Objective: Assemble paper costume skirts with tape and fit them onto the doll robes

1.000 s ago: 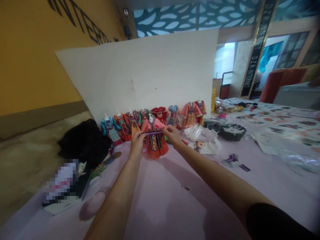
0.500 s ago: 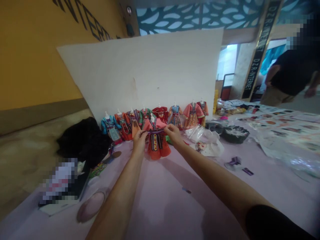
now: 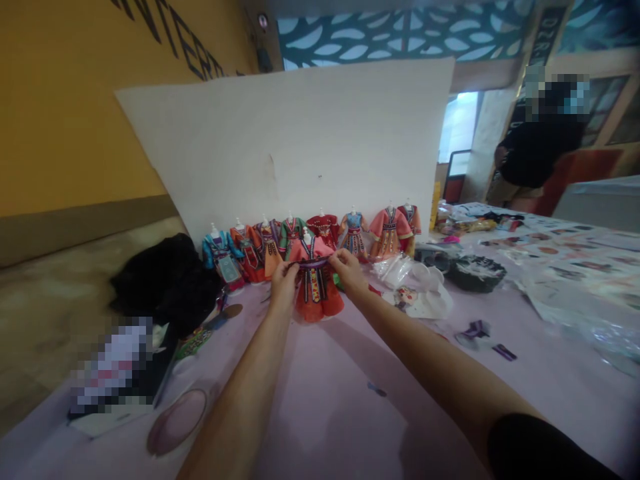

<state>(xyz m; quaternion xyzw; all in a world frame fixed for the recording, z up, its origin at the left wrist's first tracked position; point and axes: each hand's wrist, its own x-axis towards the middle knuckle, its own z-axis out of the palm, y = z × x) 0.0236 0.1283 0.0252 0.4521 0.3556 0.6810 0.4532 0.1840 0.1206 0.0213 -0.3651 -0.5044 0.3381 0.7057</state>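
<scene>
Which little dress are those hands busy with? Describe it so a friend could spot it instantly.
In front of the big white board stands a row of little dresses. Closer, between the left hand and right hand, is one pink-topped dress. Unlike its neighbours, it stands forward of the row, a purple strip held across its waist.

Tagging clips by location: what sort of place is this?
Probably a small craft workshop or doll-clothes stall, inside a larger building. The signs: a row of dressed dolls against a white board, purple scraps on the table, and a lettered wall behind.
</scene>
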